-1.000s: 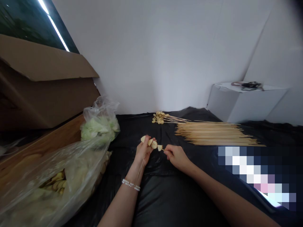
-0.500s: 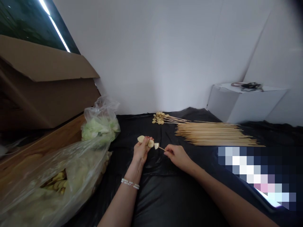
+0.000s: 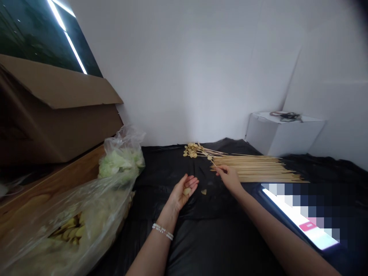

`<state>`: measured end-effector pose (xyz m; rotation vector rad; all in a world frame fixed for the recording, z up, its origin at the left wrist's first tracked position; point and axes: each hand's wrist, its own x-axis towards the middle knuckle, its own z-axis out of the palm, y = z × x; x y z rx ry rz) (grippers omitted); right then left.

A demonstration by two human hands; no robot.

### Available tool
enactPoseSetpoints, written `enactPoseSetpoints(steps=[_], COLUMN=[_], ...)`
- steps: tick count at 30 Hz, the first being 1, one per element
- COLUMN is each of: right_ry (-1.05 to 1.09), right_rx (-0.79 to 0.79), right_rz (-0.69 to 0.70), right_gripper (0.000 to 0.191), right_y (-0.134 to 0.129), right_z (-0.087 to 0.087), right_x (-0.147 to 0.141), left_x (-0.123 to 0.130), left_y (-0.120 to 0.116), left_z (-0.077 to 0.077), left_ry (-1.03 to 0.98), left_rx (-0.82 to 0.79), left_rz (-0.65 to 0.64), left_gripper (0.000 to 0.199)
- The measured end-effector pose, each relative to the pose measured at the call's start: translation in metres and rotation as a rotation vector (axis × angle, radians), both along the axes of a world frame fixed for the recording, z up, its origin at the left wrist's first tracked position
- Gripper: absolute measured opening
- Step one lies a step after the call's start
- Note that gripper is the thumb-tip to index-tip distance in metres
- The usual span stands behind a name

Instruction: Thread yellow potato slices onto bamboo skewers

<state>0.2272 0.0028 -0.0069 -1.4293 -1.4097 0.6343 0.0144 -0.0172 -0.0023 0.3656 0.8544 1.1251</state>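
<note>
My left hand (image 3: 184, 191) is palm up with its fingers spread, and a pale slice (image 3: 187, 191) lies in the palm. My right hand (image 3: 228, 178) pinches a thin skewer with a pale slice (image 3: 209, 157) on its tip, held over the left end of the bare skewers (image 3: 258, 168). Between my hands, a small pale piece (image 3: 204, 191) rests on the black sheet (image 3: 212, 245). Farther back lies a bunch of skewers tipped with yellowish slices (image 3: 193, 150).
At the left are an open bag of slices (image 3: 94, 222), a bag of pale green pieces (image 3: 122, 161) and a cardboard box (image 3: 77, 126). A lit phone (image 3: 322, 239) lies at the right, a white box (image 3: 284, 134) behind it.
My right hand has moved back and right with the skewer. My left hand has opened, with one slice in its palm. A small piece now lies on the black sheet.
</note>
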Motion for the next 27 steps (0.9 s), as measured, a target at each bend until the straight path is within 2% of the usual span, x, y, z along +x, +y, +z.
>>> enactPoseSetpoints(steps=[4, 8, 13, 17, 20, 27], right_ry=[-0.036, -0.109, -0.265, -0.419, -0.522, -0.675], right_rx=[-0.129, -0.197, -0.141, -0.066, -0.038, -0.055], right_rz=[-0.035, -0.041, -0.063, -0.094, -0.087, -0.056], right_gripper=[0.030, 0.027, 0.017, 0.022, 0.025, 0.029], right_y=[0.017, 0.033, 0.060, 0.090, 0.116, 0.165], right_z=[-0.004, 0.000, 0.019, 0.028, 0.024, 0.003], right_x=[0.007, 0.011, 0.018, 0.012, 0.001, -0.015], left_x=[0.004, 0.005, 0.005, 0.005, 0.005, 0.004], left_y=[-0.002, -0.003, -0.006, -0.007, -0.008, -0.011], left_z=[-0.007, -0.009, -0.007, -0.006, -0.005, -0.003], left_ry=[0.061, 0.106, 0.119, 0.126, 0.129, 0.136], left_rx=[0.037, 0.099, 0.108, 0.100, 0.094, 0.073], left_rz=[-0.084, -0.105, -0.109, -0.105, -0.109, -0.103], left_gripper=[0.020, 0.017, 0.015, 0.015, 0.017, 0.021])
